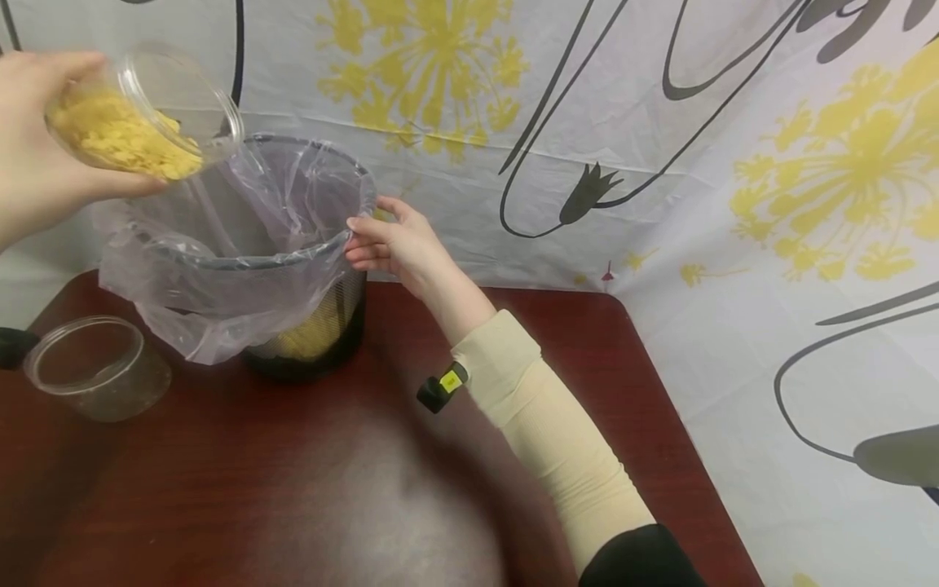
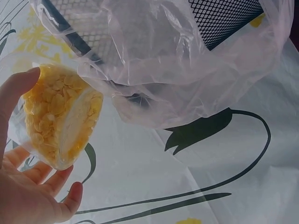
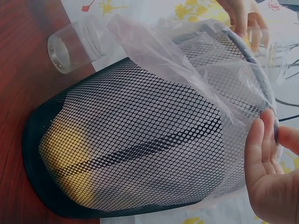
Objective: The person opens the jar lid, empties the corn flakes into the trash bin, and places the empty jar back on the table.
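Note:
In my left hand (image 1: 44, 139) I grip a clear plastic jar (image 2: 63, 119), tilted with its mouth toward the bin and part full of yellow flakes (image 1: 121, 134). The jar's mouth overlaps the bin's left rim in the head view. My right hand (image 1: 399, 244) pinches the near right rim of the black mesh bin (image 3: 131, 135), thumb and fingers on either side of the rim and its liner. A pale translucent bag (image 1: 213, 302) lines the bin and is folded over the rim. Yellow contents (image 3: 67, 154) show through the mesh near the bottom.
An uncapped clear jar (image 1: 110, 375) stands on the dark red table (image 1: 308, 473), left of the bin. Behind and to the right hangs a white patterned cloth (image 1: 675, 204) with yellow flowers and grey stems. The bin stands by the table's far edge.

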Motion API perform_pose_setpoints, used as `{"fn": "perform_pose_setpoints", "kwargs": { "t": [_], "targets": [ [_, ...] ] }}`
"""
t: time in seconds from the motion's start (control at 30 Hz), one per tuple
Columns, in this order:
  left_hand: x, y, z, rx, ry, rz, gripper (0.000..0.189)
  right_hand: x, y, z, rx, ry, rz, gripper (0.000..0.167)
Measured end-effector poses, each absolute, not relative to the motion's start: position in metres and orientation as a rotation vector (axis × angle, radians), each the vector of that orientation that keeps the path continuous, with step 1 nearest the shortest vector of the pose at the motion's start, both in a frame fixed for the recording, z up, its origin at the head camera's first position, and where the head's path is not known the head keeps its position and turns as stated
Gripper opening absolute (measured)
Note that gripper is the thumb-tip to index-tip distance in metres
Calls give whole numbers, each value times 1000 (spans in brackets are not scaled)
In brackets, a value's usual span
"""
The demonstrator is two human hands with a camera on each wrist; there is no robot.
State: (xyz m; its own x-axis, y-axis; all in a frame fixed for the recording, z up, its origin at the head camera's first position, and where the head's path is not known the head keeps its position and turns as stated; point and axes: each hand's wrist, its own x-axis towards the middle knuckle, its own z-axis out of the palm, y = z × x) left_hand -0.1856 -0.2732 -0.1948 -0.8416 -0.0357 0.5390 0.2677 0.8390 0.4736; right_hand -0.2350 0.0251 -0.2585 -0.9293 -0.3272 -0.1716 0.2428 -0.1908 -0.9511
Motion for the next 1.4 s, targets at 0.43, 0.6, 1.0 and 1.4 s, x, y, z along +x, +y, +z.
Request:
{"fn": "perform_pose_setpoints", "kwargs": {
  "t": [0.43,0.6,1.0,1.4],
  "targets": [
    [-187,-270,-193,-207,-2490,-661,95,-235,25,-259,-108,1712,-2177,71],
    [-186,-267,-192,-203,-2500,-636,96,-234,24,-260,-110,1705,-2187,71],
    [-185,-264,-190,-210,-2518,-535,96,-233,24,-260,-124,1701,-2185,71],
    [-185,-263,-191,-246,-2484,-490,91,-233,24,-261,-128,1708,-2187,70]
  ]
}}
